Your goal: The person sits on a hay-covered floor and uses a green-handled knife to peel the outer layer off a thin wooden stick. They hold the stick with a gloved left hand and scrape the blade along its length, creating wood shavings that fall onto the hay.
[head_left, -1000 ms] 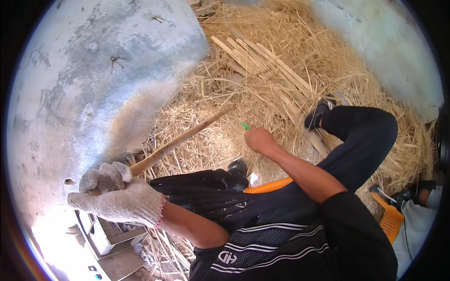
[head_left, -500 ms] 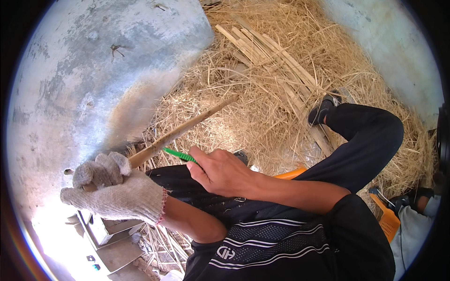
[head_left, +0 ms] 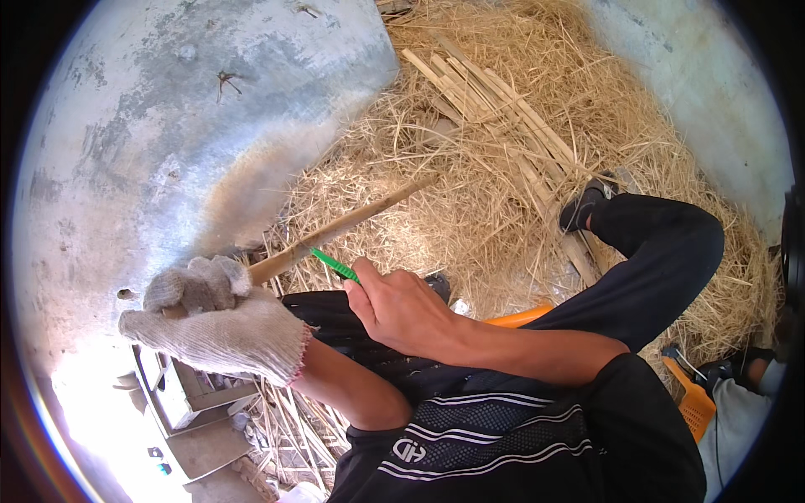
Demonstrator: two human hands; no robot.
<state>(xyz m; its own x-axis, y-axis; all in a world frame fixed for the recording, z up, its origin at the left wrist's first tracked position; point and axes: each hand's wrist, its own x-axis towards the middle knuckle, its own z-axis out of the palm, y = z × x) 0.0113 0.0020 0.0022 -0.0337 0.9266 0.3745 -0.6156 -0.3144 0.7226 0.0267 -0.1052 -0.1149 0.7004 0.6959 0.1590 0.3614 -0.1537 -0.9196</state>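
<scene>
My left hand [head_left: 222, 331], in a pale knitted glove, is closed around one end of a long, thin bamboo strip [head_left: 360, 216]. The strip slants away to the upper right, above the straw. In my bare right hand [head_left: 407, 312] is a slim green utility knife [head_left: 334, 264] with a ridged handle. Its front end is at the near edge of the strip, a short way beyond the glove. Whether the blade touches the strip I cannot tell.
Loose straw [head_left: 503, 251] covers the floor ahead, with a bundle of split strips [head_left: 503, 105] on it. A stained pale wall [head_left: 168, 126] rises at left. An orange plastic chair [head_left: 698, 407] and another person's leg [head_left: 738, 427] are at lower right. A wooden frame [head_left: 180, 394] stands lower left.
The whole view has shifted slightly, so the surroundings sit a little further right. Both hands, strip and knife appear slightly right, and the gloved hand slightly higher. Both grips are unchanged.
</scene>
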